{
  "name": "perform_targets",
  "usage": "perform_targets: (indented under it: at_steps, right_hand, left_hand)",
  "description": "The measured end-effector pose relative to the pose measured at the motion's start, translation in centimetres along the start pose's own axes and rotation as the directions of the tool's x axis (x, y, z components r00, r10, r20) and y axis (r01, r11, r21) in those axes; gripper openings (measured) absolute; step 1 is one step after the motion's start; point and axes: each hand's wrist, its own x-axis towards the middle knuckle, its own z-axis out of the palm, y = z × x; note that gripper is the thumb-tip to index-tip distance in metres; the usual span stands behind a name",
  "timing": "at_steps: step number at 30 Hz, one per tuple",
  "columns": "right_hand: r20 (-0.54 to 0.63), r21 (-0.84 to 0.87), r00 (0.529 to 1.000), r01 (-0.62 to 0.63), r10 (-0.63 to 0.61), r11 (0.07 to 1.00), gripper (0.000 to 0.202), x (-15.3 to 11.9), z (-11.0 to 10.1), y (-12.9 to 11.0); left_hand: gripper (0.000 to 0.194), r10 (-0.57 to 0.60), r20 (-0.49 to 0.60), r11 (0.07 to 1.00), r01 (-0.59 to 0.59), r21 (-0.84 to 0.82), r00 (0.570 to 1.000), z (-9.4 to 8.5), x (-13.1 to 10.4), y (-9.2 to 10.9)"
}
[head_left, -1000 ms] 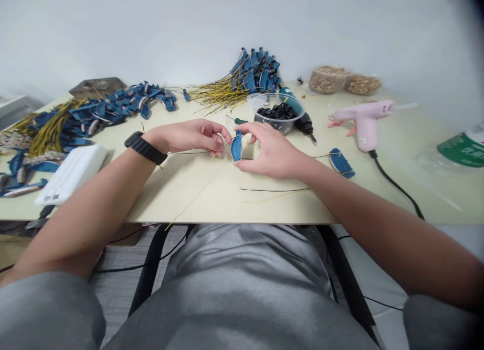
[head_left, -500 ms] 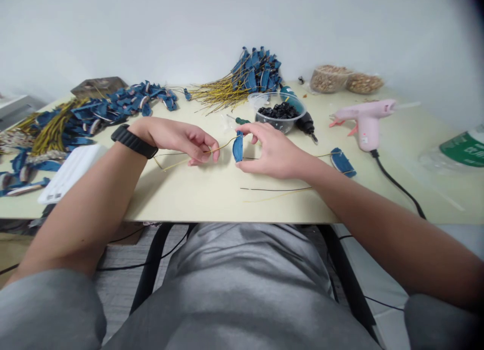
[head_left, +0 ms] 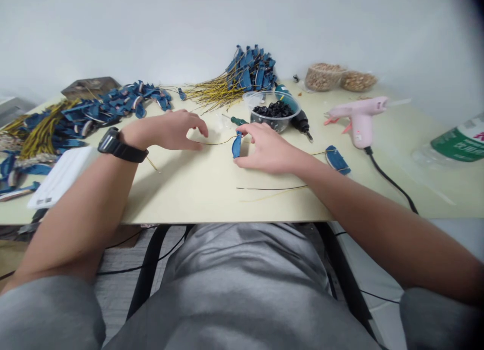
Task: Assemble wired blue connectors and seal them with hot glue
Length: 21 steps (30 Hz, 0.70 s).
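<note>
My right hand [head_left: 268, 147] grips a small blue half-round piece [head_left: 236, 145] by its ends, between thumb and fingertips, above the table. A thin wire [head_left: 218, 142] runs left from the piece toward my left hand [head_left: 177, 130]. That hand wears a black watch, and its thumb and fingers are spread apart. The wire passes by the thumb, and part of it is hidden behind the hand; a yellow wire end [head_left: 153, 164] shows under the wrist. Another blue piece [head_left: 338, 160] with wires lies beyond my right forearm, which covers part of those wires.
Behind the hands stand a clear bowl [head_left: 245, 105] of black parts, a green screwdriver [head_left: 239, 121] and a dark power tool [head_left: 301, 122]. A pink glue gun [head_left: 362, 119] and a bottle [head_left: 459, 144] are at right. Wired blue pieces [head_left: 247, 70] lie behind; a white box [head_left: 62, 176] is left.
My left hand has moved up and left, its fingers opening away from the wire. My right hand keeps the blue piece in nearly the same place. The view has shifted slightly.
</note>
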Motion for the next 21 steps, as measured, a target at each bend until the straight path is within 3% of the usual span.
perform_targets:
  at_steps: [4,10,16,21]
  right_hand:
    - [0.045,-0.011,0.998,-0.045,0.045,0.999,0.08,0.2,0.2,-0.4]
    - [0.089,-0.038,0.994,-0.058,0.061,0.998,0.074,0.5,0.4,-0.7]
    - [0.051,-0.006,0.999,-0.012,0.012,1.0,0.076,0.3,-0.5,-0.3]
    - [-0.07,0.015,0.997,0.015,-0.014,1.0,0.055,0.1,-1.1,0.4]
  left_hand:
    - [0.087,0.114,-0.136,0.976,-0.137,-0.168,0.984,0.9,0.3,2.2]
    - [0.109,0.164,-0.177,0.931,-0.211,-0.297,0.97,3.0,1.5,3.2]
    - [0.103,0.191,-0.181,0.9,-0.246,-0.359,0.965,4.0,1.8,3.1]
    - [0.105,0.162,-0.201,0.903,-0.227,-0.364,0.966,4.1,1.9,4.5]
